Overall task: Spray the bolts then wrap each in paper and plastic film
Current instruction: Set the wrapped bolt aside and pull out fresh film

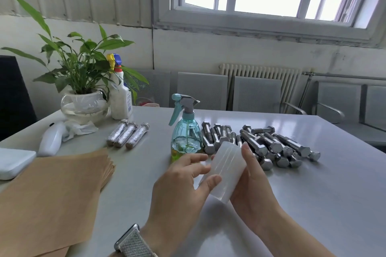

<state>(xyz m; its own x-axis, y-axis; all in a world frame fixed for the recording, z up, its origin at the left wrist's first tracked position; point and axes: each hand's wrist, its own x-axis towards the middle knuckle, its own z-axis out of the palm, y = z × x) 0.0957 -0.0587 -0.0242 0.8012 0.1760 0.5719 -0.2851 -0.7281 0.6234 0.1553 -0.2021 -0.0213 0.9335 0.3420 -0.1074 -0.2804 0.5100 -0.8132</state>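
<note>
Both hands are up over the grey surface (271,194), busy with a roll of plastic film (224,171). The right hand (253,181) cups the roll from its far side, fingers curled round it, while the left hand (183,181) has its thumb pressed on the near end and its fingers spread lightly over the top. Just behind the roll stands a teal spray bottle (186,133), and to its right lies a heap of bare steel bolts (265,144). Three wrapped bolts (128,134) lie side by side further left — touching one another. A stack of brown paper (54,190) covers the near left corner. At the back left sit a potted plant (83,81) and a white spray bottle (120,94).
</note>
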